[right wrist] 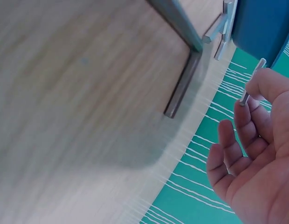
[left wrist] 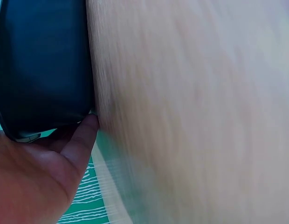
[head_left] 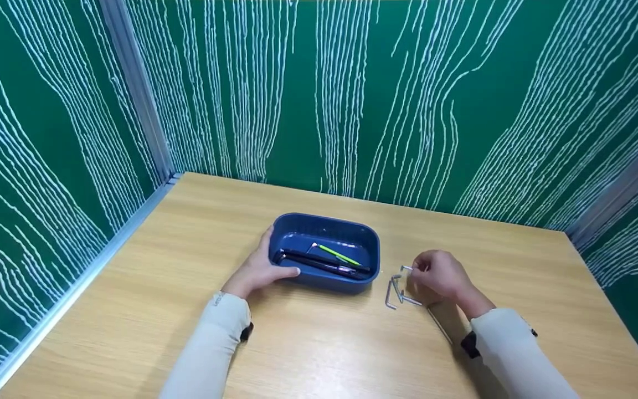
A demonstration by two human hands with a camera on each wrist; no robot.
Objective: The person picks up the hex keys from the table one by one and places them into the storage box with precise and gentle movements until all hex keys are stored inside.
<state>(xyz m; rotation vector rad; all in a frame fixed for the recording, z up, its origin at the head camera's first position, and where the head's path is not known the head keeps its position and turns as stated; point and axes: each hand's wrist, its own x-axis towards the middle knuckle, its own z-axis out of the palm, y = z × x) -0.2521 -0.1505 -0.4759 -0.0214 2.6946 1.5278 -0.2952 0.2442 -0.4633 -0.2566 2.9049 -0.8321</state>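
My left hand point(head_left: 255, 270) grips the left end of a dark blue plastic box point(head_left: 324, 281), its thumb along the front wall. In the left wrist view the fingers reach to the box's point(left wrist: 44, 70) lower edge by the tabletop. Between thumb and forefinger, my right hand point(head_left: 445, 275) pinches a small silver hex key point(right wrist: 262, 64), with its other fingers loosely bent. Several more hex keys point(head_left: 390, 295) lie on the table just right of the box. A longer hex key point(head_left: 440, 323) rests below the right hand, partly hidden by the forearm.
Inside the box lie a bright green slim tool point(head_left: 338, 254) with a bent metal tip and some dark pen-like items point(head_left: 313, 260). The wooden table point(head_left: 319, 343) ends at green panels point(head_left: 297, 111) with white wavy lines, behind and on both sides.
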